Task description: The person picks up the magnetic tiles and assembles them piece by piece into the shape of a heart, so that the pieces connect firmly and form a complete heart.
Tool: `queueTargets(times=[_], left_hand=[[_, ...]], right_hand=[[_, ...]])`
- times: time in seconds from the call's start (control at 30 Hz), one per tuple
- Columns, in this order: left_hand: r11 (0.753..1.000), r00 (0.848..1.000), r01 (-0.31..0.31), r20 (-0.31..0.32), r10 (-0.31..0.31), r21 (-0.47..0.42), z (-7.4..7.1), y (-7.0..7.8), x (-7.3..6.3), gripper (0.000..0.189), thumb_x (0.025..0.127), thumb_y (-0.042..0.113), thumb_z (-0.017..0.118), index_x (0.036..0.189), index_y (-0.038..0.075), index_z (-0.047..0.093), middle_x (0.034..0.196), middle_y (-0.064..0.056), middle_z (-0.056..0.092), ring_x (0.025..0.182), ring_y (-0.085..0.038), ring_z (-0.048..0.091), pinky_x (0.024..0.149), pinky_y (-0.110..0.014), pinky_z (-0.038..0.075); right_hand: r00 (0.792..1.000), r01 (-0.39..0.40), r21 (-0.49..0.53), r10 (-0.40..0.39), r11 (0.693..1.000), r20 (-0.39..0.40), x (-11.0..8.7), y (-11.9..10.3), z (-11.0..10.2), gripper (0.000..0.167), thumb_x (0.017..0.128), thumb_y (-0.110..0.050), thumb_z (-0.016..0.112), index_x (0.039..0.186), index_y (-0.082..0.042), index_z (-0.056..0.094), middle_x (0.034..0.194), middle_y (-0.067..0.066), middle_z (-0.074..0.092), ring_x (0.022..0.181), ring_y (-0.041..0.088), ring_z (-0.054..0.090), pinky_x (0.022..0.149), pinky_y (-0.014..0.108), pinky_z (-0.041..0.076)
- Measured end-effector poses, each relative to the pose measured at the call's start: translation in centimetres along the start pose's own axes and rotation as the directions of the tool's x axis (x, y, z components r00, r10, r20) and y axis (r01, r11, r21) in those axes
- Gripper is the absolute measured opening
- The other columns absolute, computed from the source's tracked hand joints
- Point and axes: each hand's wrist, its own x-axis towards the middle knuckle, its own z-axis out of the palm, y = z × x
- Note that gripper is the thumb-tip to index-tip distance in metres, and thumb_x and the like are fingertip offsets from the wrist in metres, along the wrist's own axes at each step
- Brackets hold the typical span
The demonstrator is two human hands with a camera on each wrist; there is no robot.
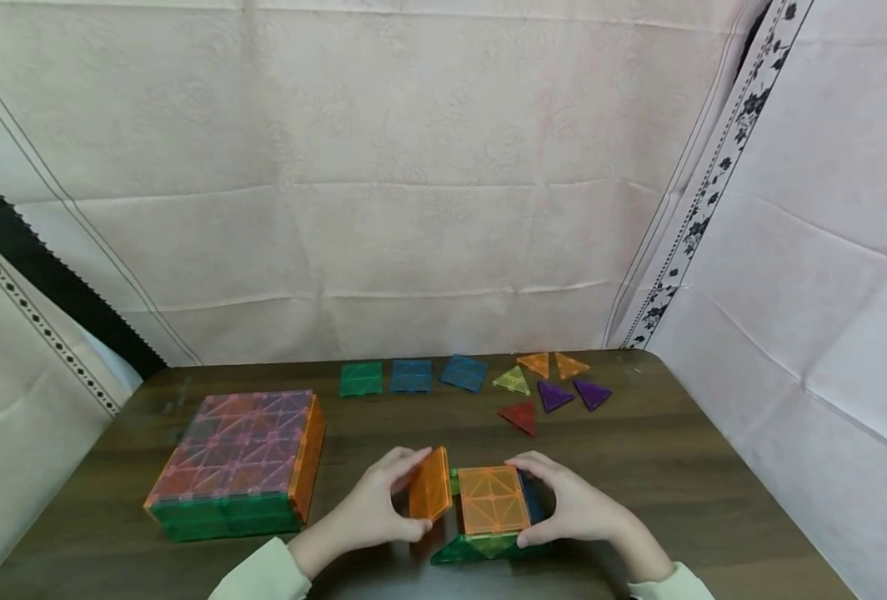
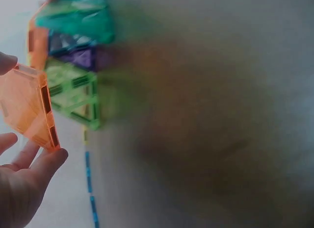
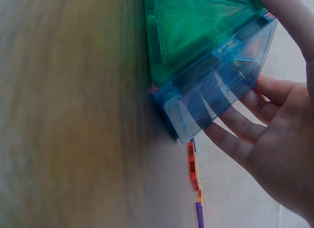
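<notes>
Holding an orange square tile point(image 1: 430, 483) upright between thumb and fingers, the left hand point(image 1: 372, 508) keeps it just left of a small tile box point(image 1: 492, 512) that stands near the front edge of the dark wooden table point(image 1: 676, 467). The tile stands on edge, its flat face turned toward the box's open left side and its top leaning slightly away from it, so the gap between tile and box lies directly to the tile's right; the left hand is the nearer one to that gap. The right hand point(image 1: 571, 504) cups the box from the right, fingers laid fairly straight along its blue side wall point(image 3: 216, 90) and thumb near the orange top, steadying rather than pinching, as the right wrist view shows. A green tile point(image 3: 191, 27) forms the box's near face. To the left of the hands sits a large flat tile block point(image 1: 237, 462) with a pinkish top and green sides. At the far edge lie loose pieces: green and blue squares point(image 1: 409, 375), then yellow, orange, purple and red triangles point(image 1: 552, 387), well apart from both hands.
</notes>
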Motion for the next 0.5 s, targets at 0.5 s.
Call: queueTargets(times=[0.5], left_hand=[[0.997, 0.991, 0.064, 0.114, -0.068, 0.036, 1.3, -0.7, -0.5, 0.081, 0.07, 0.01, 0.079, 0.142, 0.004, 0.042, 0.12, -0.001, 0.044, 0.112, -0.015, 0.047, 0.1, -0.032, 0.042]], right_hand=[[1.0, 0.003, 0.003, -0.003, 1.0, 0.001, 0.1, -0.2, 0.3, 0.084, 0.074, -0.037, 0.083, 0.141, -0.006, 0.044, 0.139, 0.003, 0.046, 0.121, 0.018, 0.047, 0.099, 0.039, 0.043]])
